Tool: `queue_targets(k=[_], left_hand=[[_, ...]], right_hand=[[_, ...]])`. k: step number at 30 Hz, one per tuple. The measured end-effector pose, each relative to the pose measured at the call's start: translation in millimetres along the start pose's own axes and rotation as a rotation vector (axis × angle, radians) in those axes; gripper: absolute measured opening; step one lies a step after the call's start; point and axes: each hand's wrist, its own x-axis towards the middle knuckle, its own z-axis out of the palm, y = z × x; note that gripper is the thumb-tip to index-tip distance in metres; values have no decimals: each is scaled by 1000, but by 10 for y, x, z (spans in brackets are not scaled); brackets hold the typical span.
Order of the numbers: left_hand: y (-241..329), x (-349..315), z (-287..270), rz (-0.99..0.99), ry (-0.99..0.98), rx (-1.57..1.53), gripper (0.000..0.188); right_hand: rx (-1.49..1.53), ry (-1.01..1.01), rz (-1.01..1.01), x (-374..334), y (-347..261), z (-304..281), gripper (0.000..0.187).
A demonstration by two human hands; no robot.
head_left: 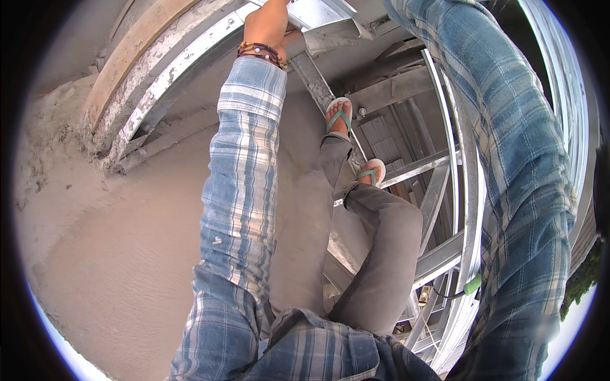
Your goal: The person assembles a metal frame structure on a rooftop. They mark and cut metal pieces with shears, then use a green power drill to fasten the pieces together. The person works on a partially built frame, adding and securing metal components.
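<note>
My left hand (267, 26), beaded bracelets at its wrist, is closed at the top on the edge of a shiny metal channel (321, 11). Part of the grip is cut off by the frame's upper edge. A bent grey metal flap (337, 36) hangs just right of the hand. On the right side my right arm (515, 140) reaches up and out through the top edge, so my right hand cannot be seen. Left of my left hand runs a curved-looking metal strip (184, 76) with holes along a rough cement ledge.
My feet in flip-flops (340, 117) stand on a narrow metal beam (314, 82), with gaps and stacked material below. A metal frame (470, 209) of crossing bars rises at right, with a green-ended cable (472, 284). A grey cement wall (127, 254) fills the left.
</note>
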Motion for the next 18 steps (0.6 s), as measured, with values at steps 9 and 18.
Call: queue_targets(k=[9,18], left_hand=[[411,-174,-13,-227,-131,-401,50],[745,-24,-166,-414,-347,437,46]], right_hand=[[845,267,238,-910,87,-512,37],[2312,210,912,-2144,-2807,247,70]])
